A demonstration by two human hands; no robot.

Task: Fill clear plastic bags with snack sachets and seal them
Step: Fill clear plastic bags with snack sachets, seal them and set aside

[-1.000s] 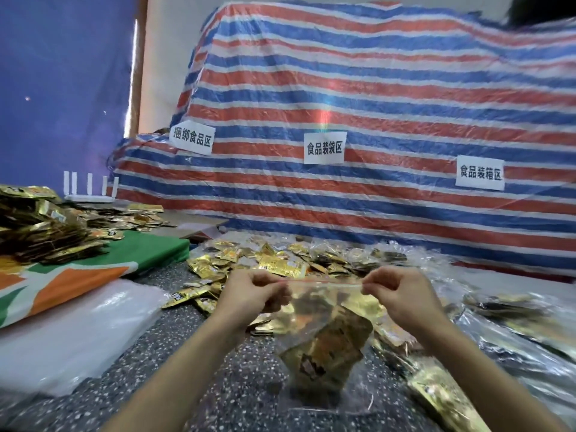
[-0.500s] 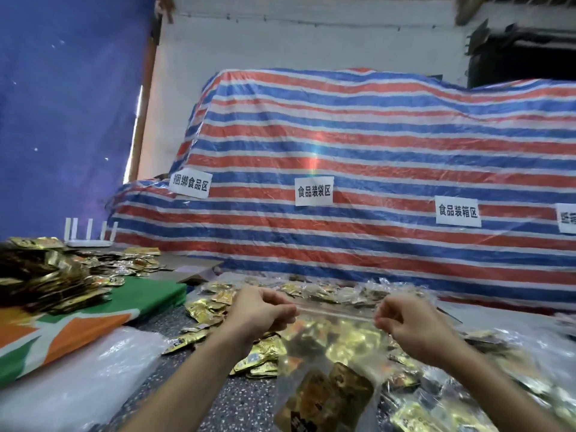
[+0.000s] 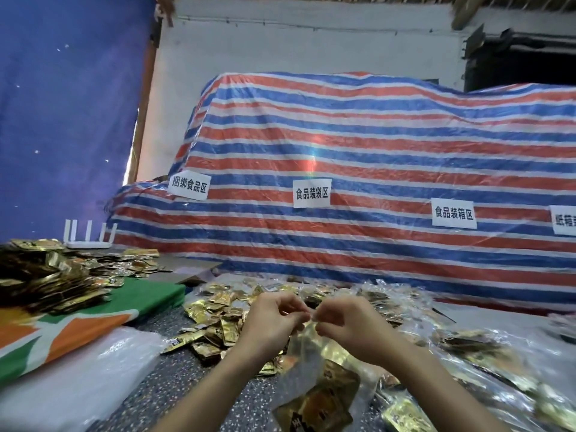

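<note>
Over the middle of the desk (image 3: 187, 388), towards its near edge, the left hand (image 3: 271, 322) and right hand (image 3: 349, 325) are raised close together. Each pinches the top edge of a clear plastic bag (image 3: 296, 366) between thumb and curled fingers, the fingertips almost touching. The bag hangs down from that pinch, clear of the speckled surface as far as can be seen, with gold sachets (image 3: 318, 406) gathered in its lower part.

Behind the hands, and partly hidden by them, a heap of loose sachets (image 3: 218, 310) spreads towards the far edge. The right side of the desk is crowded with filled bags (image 3: 467, 344) lying flat and overlapping. Near the left edge lies a stack of empty bags (image 3: 78, 372), and beyond it a green, orange and white cloth (image 3: 103, 316) carrying another pile of sachets (image 3: 46, 282). A white router (image 3: 88, 238) stands at the far left corner. A red, white and blue striped tarp (image 3: 343, 157) with paper labels (image 3: 311, 193) rises behind the far edge.
</note>
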